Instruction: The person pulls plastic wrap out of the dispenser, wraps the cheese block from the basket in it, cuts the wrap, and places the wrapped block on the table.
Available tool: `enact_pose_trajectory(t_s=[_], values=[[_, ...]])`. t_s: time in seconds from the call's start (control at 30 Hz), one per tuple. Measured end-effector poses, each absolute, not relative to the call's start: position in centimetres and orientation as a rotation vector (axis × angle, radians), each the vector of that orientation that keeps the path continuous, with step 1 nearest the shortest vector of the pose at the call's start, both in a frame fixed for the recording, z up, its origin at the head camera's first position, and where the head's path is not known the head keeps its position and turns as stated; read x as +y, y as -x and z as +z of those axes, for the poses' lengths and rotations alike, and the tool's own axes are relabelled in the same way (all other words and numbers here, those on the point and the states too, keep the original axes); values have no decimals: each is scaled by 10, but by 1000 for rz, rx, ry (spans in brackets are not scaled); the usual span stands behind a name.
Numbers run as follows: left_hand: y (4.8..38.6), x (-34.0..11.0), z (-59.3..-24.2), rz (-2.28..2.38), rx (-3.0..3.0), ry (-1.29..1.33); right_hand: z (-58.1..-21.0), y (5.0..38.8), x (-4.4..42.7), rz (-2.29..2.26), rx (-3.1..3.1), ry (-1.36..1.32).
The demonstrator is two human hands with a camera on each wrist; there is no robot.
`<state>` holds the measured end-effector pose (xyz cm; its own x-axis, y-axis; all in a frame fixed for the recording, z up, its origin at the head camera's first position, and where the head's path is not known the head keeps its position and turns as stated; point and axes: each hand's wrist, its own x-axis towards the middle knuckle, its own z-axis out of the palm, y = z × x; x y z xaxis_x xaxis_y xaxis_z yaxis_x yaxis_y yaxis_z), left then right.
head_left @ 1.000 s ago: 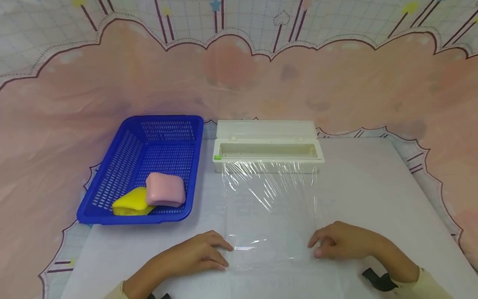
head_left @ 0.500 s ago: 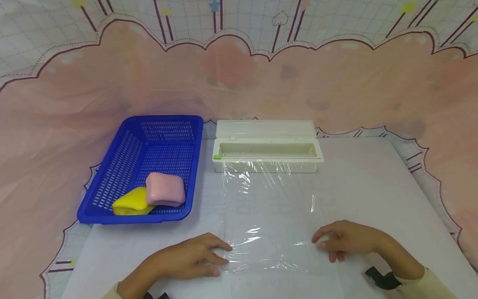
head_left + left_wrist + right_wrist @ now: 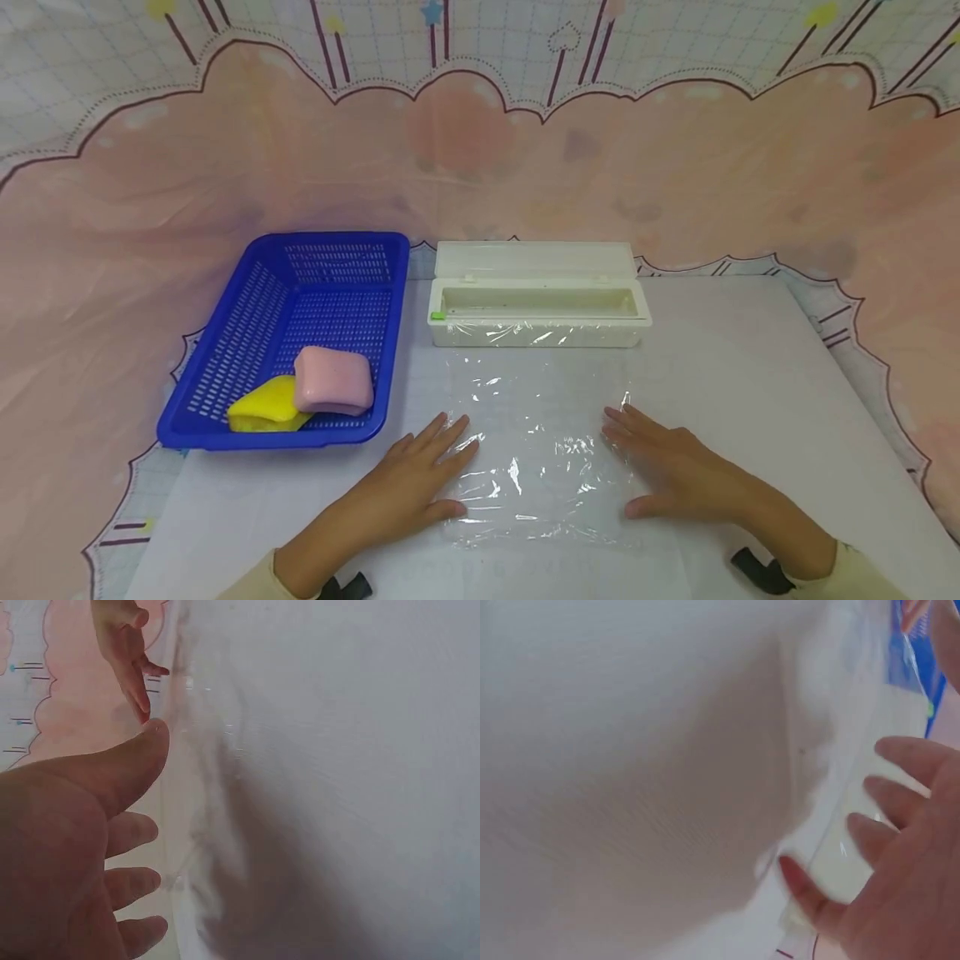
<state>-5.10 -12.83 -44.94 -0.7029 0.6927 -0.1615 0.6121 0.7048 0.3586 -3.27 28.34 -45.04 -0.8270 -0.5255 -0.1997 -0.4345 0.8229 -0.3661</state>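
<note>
A sheet of clear plastic wrap [image 3: 525, 467] lies wrinkled on the white tabletop, running toward a white wrap dispenser box [image 3: 540, 333] with its lid raised. My left hand [image 3: 412, 487] is at the sheet's left edge with fingers spread. At the opposite edge, my right hand [image 3: 678, 475] also has its fingers extended and spread. Neither hand grips anything. In the left wrist view, the left hand [image 3: 82, 832] shows thumb and fingers apart, the right hand [image 3: 124, 652] beyond. The right wrist view shows the right hand [image 3: 907, 855] over the surface, fingers parted.
A blue plastic basket [image 3: 281, 442] stands at the left, holding a pink block [image 3: 333, 381] and a yellow block [image 3: 266, 406]. A small green piece [image 3: 438, 316] sits on the box's left front rim. Patterned cloth [image 3: 480, 183] hangs behind the table [image 3: 750, 358].
Both hands have moved up along the sheet's sides, away from its near corners, and their fingers have spread. The wrap, taut at first, now lies slack and crinkled.
</note>
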Motion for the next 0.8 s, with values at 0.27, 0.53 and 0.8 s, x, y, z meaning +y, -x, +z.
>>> enact_pose_trajectory(t_s=[0.27,0.53,0.8], values=[[52,-127,-454,353,2587,-960,-458,27,280,-235,2699,699],[52,-129,-459,284,2606,-949,-459,27,281,-196,2732,724],[45,-139,-423,176,2618,-932,-460,28,282,-185,2712,729]])
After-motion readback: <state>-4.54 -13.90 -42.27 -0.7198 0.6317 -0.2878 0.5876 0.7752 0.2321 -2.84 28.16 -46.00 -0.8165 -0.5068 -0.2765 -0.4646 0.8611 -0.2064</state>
